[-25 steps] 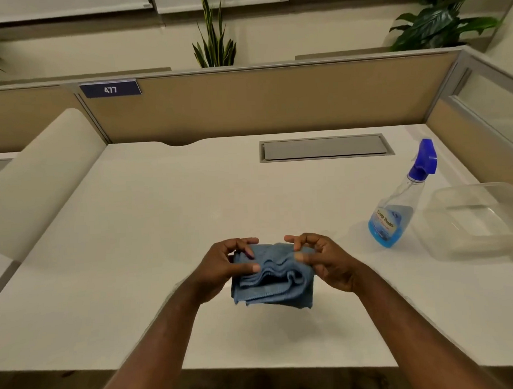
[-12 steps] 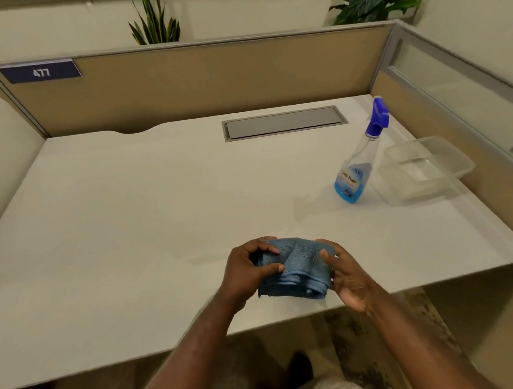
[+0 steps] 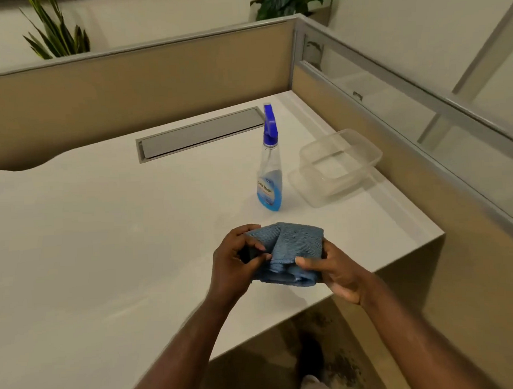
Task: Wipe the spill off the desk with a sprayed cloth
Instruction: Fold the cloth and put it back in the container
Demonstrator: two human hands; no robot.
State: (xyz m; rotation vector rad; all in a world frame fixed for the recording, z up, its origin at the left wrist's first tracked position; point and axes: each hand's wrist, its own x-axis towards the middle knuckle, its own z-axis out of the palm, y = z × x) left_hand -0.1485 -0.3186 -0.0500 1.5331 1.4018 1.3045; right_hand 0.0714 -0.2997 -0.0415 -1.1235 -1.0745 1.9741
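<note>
A folded blue cloth (image 3: pixel 289 248) hangs just above the white desk (image 3: pixel 105 243) near its front edge. My left hand (image 3: pixel 234 265) grips its left side and my right hand (image 3: pixel 336 273) pinches its right side with thumb on top. A clear spray bottle (image 3: pixel 269 176) with a blue trigger head and blue liquid stands upright on the desk beyond the cloth, apart from both hands. I cannot make out a spill on the desk surface.
A clear plastic container (image 3: pixel 338 165) sits to the right of the bottle near the tan partition (image 3: pixel 378 149). A grey cable hatch (image 3: pixel 201 135) lies flush at the back. The desk's right front corner (image 3: pixel 437 237) drops off beside my right hand. Plants stand behind the partitions.
My view has swung to the right and closer to the desk's right corner. Both hands keep hold of the cloth, and the right thumb has shifted on top of the fold.
</note>
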